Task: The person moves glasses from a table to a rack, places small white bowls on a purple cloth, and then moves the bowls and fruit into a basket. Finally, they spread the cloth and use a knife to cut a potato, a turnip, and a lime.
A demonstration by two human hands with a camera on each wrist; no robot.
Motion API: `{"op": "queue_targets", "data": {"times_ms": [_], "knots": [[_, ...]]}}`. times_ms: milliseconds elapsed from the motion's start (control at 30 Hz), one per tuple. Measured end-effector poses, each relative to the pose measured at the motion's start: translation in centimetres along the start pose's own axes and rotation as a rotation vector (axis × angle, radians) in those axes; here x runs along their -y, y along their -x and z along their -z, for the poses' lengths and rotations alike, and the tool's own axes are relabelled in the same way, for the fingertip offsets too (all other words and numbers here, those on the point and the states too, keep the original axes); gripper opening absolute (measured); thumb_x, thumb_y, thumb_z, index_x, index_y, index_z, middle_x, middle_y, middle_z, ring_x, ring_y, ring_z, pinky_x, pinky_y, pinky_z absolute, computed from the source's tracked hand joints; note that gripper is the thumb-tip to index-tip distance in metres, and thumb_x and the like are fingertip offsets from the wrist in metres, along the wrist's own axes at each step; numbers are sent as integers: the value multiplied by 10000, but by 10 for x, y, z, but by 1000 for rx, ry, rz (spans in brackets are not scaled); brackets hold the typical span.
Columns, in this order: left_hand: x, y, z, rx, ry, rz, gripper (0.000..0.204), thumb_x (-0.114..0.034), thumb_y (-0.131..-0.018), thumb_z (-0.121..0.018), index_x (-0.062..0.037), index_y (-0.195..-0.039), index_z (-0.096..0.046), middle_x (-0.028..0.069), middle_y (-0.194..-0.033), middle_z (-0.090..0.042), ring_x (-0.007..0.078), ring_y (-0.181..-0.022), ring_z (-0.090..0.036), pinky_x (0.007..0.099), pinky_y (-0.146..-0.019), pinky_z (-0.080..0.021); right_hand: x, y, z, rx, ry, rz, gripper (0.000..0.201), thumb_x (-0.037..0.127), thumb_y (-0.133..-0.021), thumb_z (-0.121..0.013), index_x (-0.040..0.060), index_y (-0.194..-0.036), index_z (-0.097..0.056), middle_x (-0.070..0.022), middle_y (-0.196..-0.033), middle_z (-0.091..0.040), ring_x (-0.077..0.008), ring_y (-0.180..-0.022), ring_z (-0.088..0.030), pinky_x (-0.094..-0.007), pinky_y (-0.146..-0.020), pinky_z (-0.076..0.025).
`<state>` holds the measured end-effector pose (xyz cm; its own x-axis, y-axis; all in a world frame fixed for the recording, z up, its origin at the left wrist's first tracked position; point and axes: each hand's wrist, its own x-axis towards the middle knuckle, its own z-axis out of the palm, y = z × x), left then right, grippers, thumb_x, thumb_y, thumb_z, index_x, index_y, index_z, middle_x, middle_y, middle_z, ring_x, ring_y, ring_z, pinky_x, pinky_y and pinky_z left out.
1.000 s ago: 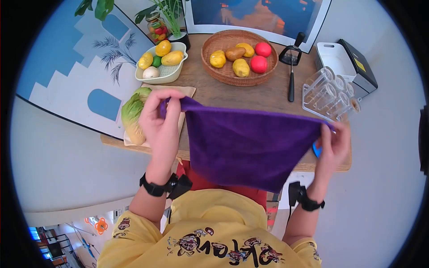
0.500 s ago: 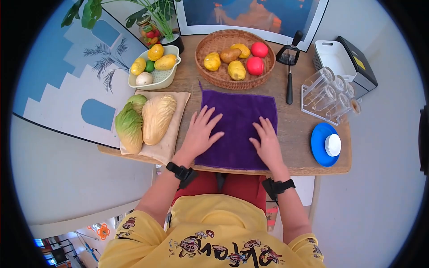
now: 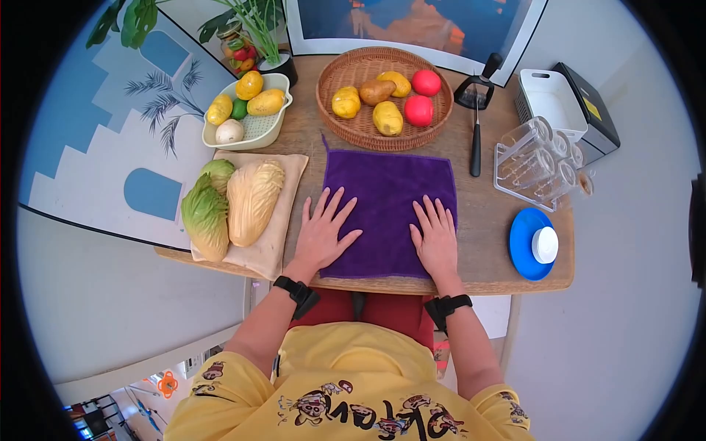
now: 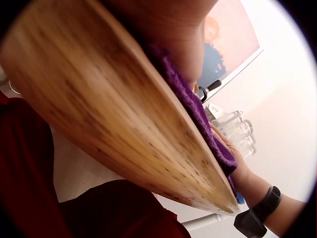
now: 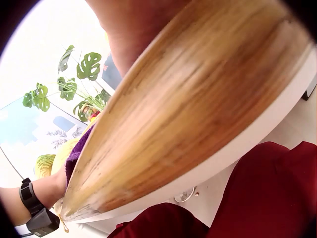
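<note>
Compared with one second ago, the purple cloth (image 3: 386, 220) is no longer suspended between pinched fingers; it lies flat on the wooden table (image 3: 482, 239), directly in front of the person. Relative to the cloth centre, the woven basket (image 3: 386, 142) is at 12 o'clock, the cabbages (image 3: 254, 202) at 9 o'clock and the blue plate (image 3: 520, 244) at 3 o'clock.

Both hands are released, fingers extended, grasping nothing. The left hand (image 3: 323, 234) straddles the cloth's 9 o'clock edge; the right hand (image 3: 437, 239) rests at 4 o'clock. Little differs from half a second ago, so spreading appears essentially complete, with smoothing probably in hand.

Limits of view: the cloth beneath both palms is hidden. In each wrist view the table edge fills the centre, and that wrist's own fingertips are not visible. Applied pressure cannot be determined. The white round item (image 3: 544, 245) on the plate cannot be identified.
</note>
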<state>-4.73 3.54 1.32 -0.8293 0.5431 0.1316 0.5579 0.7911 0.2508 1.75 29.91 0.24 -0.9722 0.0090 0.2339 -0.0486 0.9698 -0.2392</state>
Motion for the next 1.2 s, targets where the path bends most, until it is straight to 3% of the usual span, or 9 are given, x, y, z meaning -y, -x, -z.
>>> {"op": "queue_targets", "data": {"times_ms": [267,433,900,1200], "knots": [[2,3,-8,-94,8,2,601,-481,-992,-556,-191,-1510,-466,116,-1593,-379,333,-1492,-305,568,-1215,-205,0,2,0,-42,-21,1,449,273,-1013,-550,122,-1435,-545,-108,-1528,-480,-329,-1437,-401,-475,-1217,-289],[2,5,-6,-199,118,44,582,-437,-997,-566,-127,-1483,-487,154,-1550,-421,337,-1464,-345,522,-1213,-235,1,1,-2,-82,-28,11,428,268,-1010,-551,113,-1409,-570,-114,-1505,-505,-331,-1422,-421,-469,-1213,-300],[5,4,-15,-169,38,35,544,-430,-1012,-540,-135,-1467,-507,125,-1554,-433,320,-1467,-346,510,-1217,-221,-2,3,-8,-119,72,30,441,276,-1009,-546,126,-1423,-556,-94,-1506,-509,-318,-1410,-436,-463,-1197,-321],[5,2,-10,-156,79,60,534,-420,-1009,-545,-130,-1456,-517,117,-1551,-439,313,-1468,-346,518,-1210,-224,-1,0,-3,-44,98,43,474,287,-1018,-516,134,-1467,-506,-98,-1532,-473,-327,-1436,-393,-475,-1202,-302]]}}
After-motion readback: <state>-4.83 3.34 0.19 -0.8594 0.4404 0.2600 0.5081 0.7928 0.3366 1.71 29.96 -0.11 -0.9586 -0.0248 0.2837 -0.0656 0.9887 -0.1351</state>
